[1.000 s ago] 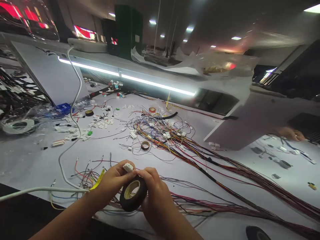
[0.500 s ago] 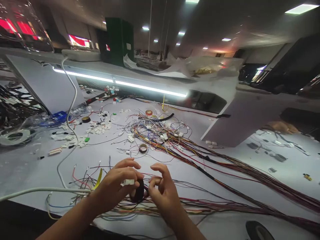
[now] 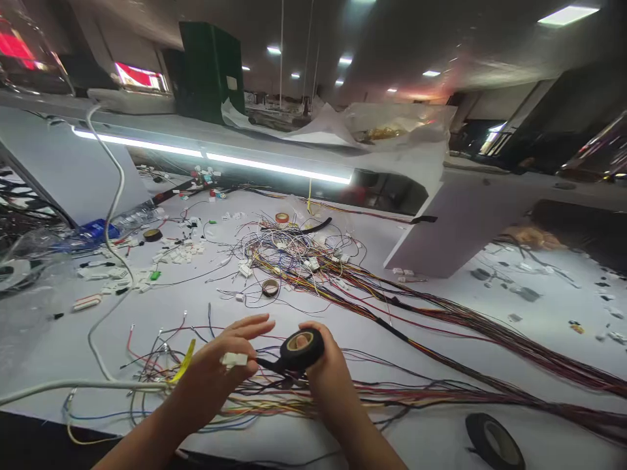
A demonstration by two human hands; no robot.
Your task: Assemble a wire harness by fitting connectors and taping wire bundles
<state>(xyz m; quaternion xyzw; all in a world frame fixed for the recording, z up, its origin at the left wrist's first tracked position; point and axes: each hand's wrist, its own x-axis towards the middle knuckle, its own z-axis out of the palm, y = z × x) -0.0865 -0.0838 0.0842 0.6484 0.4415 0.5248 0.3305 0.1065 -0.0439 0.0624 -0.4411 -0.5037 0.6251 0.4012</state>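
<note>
My right hand (image 3: 330, 369) grips a roll of black electrical tape (image 3: 313, 352), its fingers curled round the rim. A dark strip runs from the roll to the thumb and forefinger of my left hand (image 3: 215, 365). Those two fingers are pinched together, and a white plastic connector (image 3: 234, 360) sticks out at them, while the other fingers stretch towards the roll. Whatever wire is inside the pinch is hidden. Beneath both hands a bundle of coloured wires (image 3: 382, 395) runs across the white table, with loose terminal ends and a yellow strip (image 3: 186, 360) to the left.
A second black tape roll (image 3: 494, 440) lies at the front right. Further back is a tangled wire harness (image 3: 294, 251) with a brown tape roll (image 3: 270, 287) beside it. A white cable (image 3: 105, 307) crosses the left side. Another person's hand (image 3: 533, 238) shows beyond the right partition (image 3: 431, 241).
The black tape roll has passed from beside my left fingers into my right hand, which now grips it. A dark strip now spans between my hands. The view has shifted slightly.
</note>
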